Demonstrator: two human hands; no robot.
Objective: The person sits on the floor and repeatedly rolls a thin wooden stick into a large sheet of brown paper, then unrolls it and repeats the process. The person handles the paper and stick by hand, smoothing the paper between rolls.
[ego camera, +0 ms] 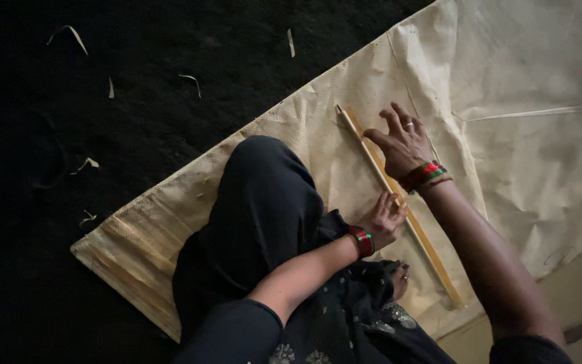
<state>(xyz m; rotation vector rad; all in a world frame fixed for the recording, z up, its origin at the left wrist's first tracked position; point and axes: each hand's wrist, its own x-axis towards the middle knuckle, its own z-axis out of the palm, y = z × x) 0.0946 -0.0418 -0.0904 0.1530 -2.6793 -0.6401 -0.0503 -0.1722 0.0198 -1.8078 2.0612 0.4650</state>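
A long bamboo strip point(399, 202) lies slantwise on a pale woven mat point(506, 81) spread over the dark floor point(69, 269), just beside the seated person's knee point(264, 195). The right hand point(405, 145) rests on the strip's upper half, its grip spread flat with fingers fanned on strip and mat. The left hand point(386, 219) touches the strip near its middle, fingers loosely curled against its edge, pinching nothing that shows; thin shavings point(87, 163) dot the floor.
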